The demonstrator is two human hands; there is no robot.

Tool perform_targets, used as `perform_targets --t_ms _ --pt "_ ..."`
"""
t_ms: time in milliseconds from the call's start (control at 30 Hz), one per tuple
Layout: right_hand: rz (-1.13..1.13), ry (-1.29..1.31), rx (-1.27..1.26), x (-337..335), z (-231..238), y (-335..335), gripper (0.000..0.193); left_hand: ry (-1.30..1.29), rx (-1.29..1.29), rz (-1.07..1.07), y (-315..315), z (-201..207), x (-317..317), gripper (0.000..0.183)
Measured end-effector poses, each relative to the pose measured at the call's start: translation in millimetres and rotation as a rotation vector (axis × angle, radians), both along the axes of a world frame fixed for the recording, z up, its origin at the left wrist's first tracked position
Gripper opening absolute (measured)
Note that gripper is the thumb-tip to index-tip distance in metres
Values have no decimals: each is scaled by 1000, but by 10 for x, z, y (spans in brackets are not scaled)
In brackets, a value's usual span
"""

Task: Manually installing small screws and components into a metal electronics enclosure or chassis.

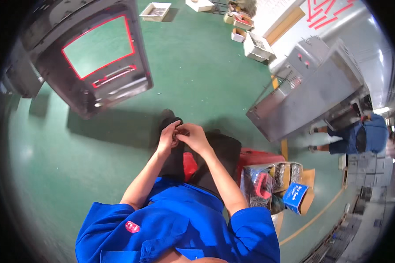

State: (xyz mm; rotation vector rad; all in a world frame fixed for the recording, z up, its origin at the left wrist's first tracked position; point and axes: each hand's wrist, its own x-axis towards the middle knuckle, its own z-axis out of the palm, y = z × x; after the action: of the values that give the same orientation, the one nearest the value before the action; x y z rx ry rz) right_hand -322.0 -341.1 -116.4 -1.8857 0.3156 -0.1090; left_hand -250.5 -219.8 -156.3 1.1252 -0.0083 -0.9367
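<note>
Above my dark-trousered legs, both hands meet fingertip to fingertip. My left hand (167,136) is closed, its thumb and fingers pinched together. Fingers curled in, my right hand (193,137) presses against it. Something small and dark may sit between the fingertips, but it is too small and covered to name. Ahead on the left stands a grey metal door panel (80,93) with a red-edged window opening and a red-edged slot, apart from my hands.
At my right, a parts tray (255,199) holds small hardware and a red tool (263,186), beside a blue carton (295,197). White bins (257,47) line the far floor. A large grey metal cabinet (309,94) stands right; a person (368,135) bends behind it.
</note>
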Motion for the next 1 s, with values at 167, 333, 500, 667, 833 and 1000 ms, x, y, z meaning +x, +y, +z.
perform_targets --t_ms 167,333,500,667,833,1000 --pt "-64 -111 -453 -504 17 -114 24 -78 -17 -128 -270 -155 -377 45" --pt "-150 -219 -507 -713 -136 -175 10 -153 -88 -191 -425 -217 -640 51" --pt "-153 -216 -617 -882 -244 -286 9 -114 -103 -231 -512 -255 -780 49" --pt "-180 -89 -871 -995 -323 -290 4 -135 -28 -264 -599 -200 -931 46" --pt "-268 -261 -775 -1123 -113 -377 3 37 -181 -351 -685 -102 -905 43" --pt "-370 -409 -731 -1193 58 -487 4 229 -47 -243 -918 86 -998 39"
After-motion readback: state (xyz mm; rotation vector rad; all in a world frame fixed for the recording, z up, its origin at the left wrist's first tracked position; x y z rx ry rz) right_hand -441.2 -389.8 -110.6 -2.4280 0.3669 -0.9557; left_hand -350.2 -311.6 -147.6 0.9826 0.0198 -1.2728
